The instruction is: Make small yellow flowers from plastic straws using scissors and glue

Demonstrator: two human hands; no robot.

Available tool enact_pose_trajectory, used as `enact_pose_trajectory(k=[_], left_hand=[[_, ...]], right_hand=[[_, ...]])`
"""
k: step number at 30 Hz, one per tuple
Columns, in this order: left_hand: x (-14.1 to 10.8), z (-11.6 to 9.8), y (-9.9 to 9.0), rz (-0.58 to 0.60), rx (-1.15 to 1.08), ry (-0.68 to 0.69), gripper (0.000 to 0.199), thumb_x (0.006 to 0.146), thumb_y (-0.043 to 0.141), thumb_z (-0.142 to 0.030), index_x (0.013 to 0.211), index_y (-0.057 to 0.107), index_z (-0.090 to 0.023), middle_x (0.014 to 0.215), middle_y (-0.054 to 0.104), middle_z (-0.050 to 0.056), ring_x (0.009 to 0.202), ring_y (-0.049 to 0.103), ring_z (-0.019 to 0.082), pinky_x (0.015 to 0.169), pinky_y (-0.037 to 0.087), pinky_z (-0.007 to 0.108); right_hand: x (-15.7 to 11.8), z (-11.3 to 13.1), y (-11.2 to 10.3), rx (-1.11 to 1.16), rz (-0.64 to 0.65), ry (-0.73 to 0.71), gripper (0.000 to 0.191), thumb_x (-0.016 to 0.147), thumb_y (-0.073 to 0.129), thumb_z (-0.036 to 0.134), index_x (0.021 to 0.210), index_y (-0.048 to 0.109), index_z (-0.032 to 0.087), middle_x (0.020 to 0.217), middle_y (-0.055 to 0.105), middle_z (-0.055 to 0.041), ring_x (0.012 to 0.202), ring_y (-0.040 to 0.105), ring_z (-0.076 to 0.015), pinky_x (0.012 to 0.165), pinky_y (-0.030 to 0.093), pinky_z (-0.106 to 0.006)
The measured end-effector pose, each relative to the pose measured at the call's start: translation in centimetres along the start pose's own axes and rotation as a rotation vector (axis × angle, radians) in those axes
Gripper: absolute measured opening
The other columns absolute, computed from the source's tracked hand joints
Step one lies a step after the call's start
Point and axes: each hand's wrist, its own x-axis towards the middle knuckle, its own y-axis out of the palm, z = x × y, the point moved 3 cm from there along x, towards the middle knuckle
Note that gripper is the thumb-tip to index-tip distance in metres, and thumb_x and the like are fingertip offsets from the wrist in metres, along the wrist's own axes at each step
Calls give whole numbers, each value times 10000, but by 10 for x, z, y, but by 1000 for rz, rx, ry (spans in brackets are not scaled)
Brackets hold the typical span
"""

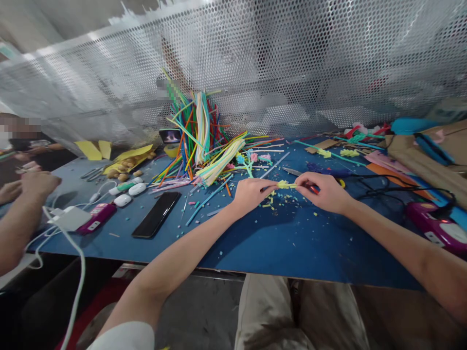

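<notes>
Between my two hands, just above the blue table, stretches a short yellow fuzzy pipe cleaner piece, bunched at its left part. My left hand pinches its left end with thumb and fingertips. The other end is pinched by my right hand. A pair of scissors shows its blade beyond my right hand, and a red and black handle part appears under the curled fingers; whether the palm grips it is hard to tell. Small yellow clippings lie below the hands.
A large bundle of coloured pipe cleaners stands against the perforated metal screen. A black phone lies left, near a purple power strip. Another purple power strip is at right. A co-worker's hands are far left.
</notes>
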Motion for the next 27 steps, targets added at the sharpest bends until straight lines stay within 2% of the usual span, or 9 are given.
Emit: enact_pose_trajectory(k=[21,27], left_hand=[[0,-1,-1,12,-11,8,220,973,633,-438,1026,807,-314,1000,806,-27,871,767,151,738,545,245],[0,-1,-1,9,-6,14,208,972,637,-433,1025,804,-321,1014,803,-54,867,766,145,733,540,245]], right_hand=[[0,2,-2,-13,-28,-55,121,954,563,358,937,625,256,977,718,-36,774,644,-172,724,532,-338],[0,2,-2,-22,-28,-66,100,943,567,323,936,639,254,985,721,-31,766,644,-163,726,538,-334]])
